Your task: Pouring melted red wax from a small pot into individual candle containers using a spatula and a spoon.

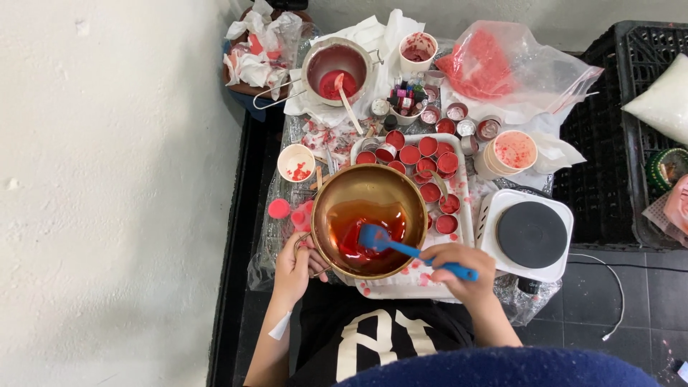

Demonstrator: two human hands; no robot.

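The brass bowl (369,218) sits tilted at the near edge of the table, red liquid (358,233) pooled inside. The right hand (462,272) is clenched around the handle of a blue spatula (390,244), its blade dipped in the red pool. The left hand (294,265) grips what looks like the bowl's handle, fingers curled. Beyond the fingers, small red-filled tins (430,168) crowd a white tray (466,215). Just right of the right hand's knuckles stands a hot plate (530,233).

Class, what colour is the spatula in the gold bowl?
Blue; the spatula shows best in the head view.
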